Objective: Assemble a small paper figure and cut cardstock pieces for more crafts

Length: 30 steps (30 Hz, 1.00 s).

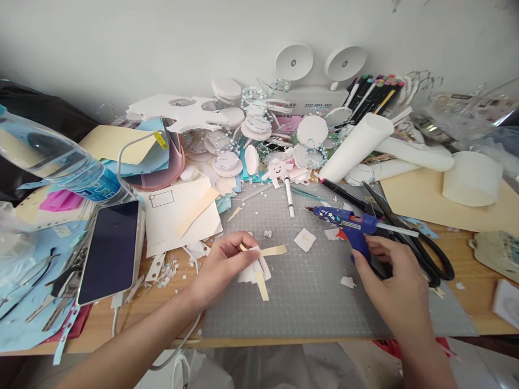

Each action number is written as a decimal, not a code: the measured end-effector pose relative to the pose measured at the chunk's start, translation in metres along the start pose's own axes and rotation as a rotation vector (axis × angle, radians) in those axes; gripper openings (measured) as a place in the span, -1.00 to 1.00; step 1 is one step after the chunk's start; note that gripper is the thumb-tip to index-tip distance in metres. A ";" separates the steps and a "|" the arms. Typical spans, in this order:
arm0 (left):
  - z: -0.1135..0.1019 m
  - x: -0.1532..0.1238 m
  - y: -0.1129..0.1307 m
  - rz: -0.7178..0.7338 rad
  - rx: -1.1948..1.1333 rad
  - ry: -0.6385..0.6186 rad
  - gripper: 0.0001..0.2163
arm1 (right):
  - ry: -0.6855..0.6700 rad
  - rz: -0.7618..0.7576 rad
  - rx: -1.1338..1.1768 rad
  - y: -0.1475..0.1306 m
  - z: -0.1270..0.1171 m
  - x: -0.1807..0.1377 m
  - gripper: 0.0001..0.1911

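My left hand (233, 258) pinches a small white paper piece (256, 270) above the cutting mat (316, 302). Two pale yellow paper strips stick out from it, one to the right and one toward me. The fingers hide part of the piece. On the right, my right hand (393, 281) has its thumb and fingers around the handle of a blue glue gun (343, 218), whose nozzle points left. A clear glue stick (397, 229) juts from the gun's back. Between the hands lies a square white scrap (304, 240).
Black scissors (436, 256) lie beside the glue gun. A phone (109, 251) and a water bottle (68, 156) are at left. White foam discs (312, 131), a smiling paper figure (278, 170), a white marker (289, 197) and white rolls (357, 146) crowd the back.
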State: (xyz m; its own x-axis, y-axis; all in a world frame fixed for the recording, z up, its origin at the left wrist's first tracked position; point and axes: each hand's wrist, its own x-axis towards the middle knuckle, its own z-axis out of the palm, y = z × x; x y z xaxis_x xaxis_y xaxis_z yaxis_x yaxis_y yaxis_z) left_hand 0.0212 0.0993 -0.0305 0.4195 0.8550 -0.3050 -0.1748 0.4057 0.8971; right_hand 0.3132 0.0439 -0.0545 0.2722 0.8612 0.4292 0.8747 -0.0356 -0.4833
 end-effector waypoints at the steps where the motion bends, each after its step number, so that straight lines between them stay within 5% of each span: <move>1: 0.000 0.000 0.000 -0.001 0.002 0.002 -0.79 | -0.006 0.010 0.014 0.002 0.001 -0.001 -0.72; 10: 0.001 0.001 0.000 -0.002 0.024 0.021 -0.78 | -0.001 -0.023 0.008 -0.002 -0.002 -0.004 -0.66; 16: 0.001 0.000 0.000 -0.010 0.038 0.034 -0.76 | 0.245 -0.140 0.081 -0.035 -0.014 -0.022 -0.84; 25: 0.005 0.000 0.003 0.040 0.121 0.032 -0.74 | -0.363 -0.538 0.375 -0.095 0.014 0.016 -0.71; 30: 0.004 0.001 0.004 0.039 0.142 0.059 -0.75 | -0.533 -0.510 0.540 -0.098 0.025 0.035 -0.83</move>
State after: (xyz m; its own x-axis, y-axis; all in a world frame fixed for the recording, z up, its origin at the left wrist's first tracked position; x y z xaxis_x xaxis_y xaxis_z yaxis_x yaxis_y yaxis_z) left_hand 0.0240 0.1004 -0.0262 0.3606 0.8886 -0.2836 -0.0601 0.3255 0.9436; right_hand 0.2269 0.0901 -0.0114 -0.4348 0.8321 0.3443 0.4950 0.5403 -0.6805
